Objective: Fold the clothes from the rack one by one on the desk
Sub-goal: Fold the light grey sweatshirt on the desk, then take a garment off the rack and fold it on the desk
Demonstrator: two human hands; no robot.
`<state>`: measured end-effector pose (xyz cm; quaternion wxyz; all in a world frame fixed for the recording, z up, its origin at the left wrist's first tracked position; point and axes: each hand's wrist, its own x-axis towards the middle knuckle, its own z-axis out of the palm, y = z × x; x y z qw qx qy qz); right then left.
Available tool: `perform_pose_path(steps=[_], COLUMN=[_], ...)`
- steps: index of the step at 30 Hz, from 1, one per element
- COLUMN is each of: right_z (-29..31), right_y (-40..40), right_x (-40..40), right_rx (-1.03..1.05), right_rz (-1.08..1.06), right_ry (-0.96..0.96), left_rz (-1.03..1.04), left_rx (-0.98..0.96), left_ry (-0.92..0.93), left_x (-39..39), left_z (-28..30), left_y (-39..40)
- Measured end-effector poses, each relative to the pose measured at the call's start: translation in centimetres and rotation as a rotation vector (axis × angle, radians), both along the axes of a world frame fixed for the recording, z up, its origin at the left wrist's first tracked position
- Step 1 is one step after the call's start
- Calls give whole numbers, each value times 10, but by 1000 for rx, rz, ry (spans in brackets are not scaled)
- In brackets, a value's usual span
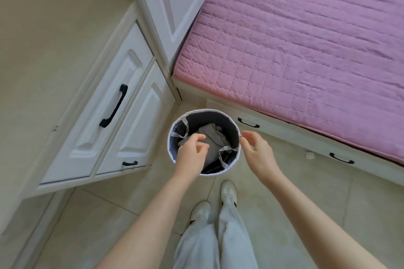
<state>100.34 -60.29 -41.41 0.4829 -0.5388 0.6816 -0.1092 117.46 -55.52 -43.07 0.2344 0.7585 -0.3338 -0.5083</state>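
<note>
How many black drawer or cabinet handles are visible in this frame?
4. One long handle on the upper left drawer, a small one at the bottom of the cabinet door beside it, and two on the under-bed drawers. Others may lie out of frame.

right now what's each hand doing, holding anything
Left hand: open, fingers loosely curled over the basket, holding nothing.
Right hand: open, at the basket rim, holding nothing.

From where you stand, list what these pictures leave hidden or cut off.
- Head view: the basket floor and the lower part of the grey clothes, covered by the left hand and the dark wall.
- Right hand: whether its fingertips touch the rim cannot be told.
- The desk and the bed: cut off by the frame edges.
- No rack appears in view.
</note>
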Motion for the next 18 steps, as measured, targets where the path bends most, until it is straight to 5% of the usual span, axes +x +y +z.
perform_pose_path(steps=[11,18], right_z=[157,221], right_y=[161,303], right_x=[-103,-189], right_rx=[-265,-312], right_rz=[-438,-844], right_ry=[-19,80], left_rz=[-507,-1042], left_rx=[-265,-381], left_ry=[-39,-31], left_x=[-96,-212], left_z=[171,234], left_y=[63,124])
